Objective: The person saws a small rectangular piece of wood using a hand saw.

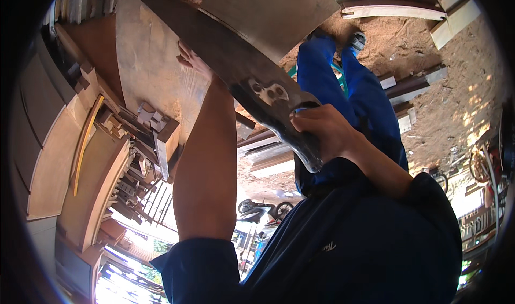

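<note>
My right hand point(328, 129) is closed round the dark handle of a handsaw point(214, 41). Its long, tapering grey blade slants up and left across the view, and shiny fastenings show near the grip. Behind the blade, my left hand point(194, 61) rests on a pale wooden board point(142, 52). Its visible fingers look stretched out and apart, while the blade hides part of this hand. Another flat wooden sheet point(268, 14) lies on the far side of the blade, whose lower edge runs along it. Contact between teeth and wood cannot be made out.
Stacked timber and offcuts point(131, 188) line the left side. Planks point(263, 154) lie on the ground beyond my left forearm. More lengths of wood point(413, 89) and a curved piece point(394, 10) rest on the sawdust-covered ground. Blue-trousered legs point(348, 84) show near the saw.
</note>
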Demonstrator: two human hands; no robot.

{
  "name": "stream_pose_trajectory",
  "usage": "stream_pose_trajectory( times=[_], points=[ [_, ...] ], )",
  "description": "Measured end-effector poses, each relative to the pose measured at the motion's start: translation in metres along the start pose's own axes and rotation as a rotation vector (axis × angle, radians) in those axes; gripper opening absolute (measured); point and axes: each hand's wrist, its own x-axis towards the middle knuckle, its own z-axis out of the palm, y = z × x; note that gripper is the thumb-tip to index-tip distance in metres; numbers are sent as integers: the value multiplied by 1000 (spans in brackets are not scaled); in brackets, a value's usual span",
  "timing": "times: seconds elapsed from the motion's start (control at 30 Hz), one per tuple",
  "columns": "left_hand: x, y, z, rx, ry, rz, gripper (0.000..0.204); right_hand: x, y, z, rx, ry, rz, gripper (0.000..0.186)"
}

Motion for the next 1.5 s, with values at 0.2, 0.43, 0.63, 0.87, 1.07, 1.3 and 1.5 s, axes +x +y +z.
stream_pose_trajectory(
  times=[0.2,0.43,0.63,0.87,1.07,1.3,1.5],
  points=[
    [-2,0,2,-46,48,18,68,-1,11,-7,-60,-75,-22,41],
    [0,0,-2,-32,48,46,65,53,19,-1,-6,31,-94,48],
    [-3,-3,-2,-33,51,46,63,28,14,2,7,49,-61,43],
    [2,-7,-6,-55,71,36,59,-40,11,-29,-47,-145,4,43],
    [1,-11,10,-10,81,0,62,-6,18,-18,-34,-154,-38,48],
    [1,13,-16,40,44,-9,65,68,15,-3,26,-64,-43,46],
    [-10,15,-30,-3,2,-8,65,90,13,8,83,-38,-48,45]
  ],
)
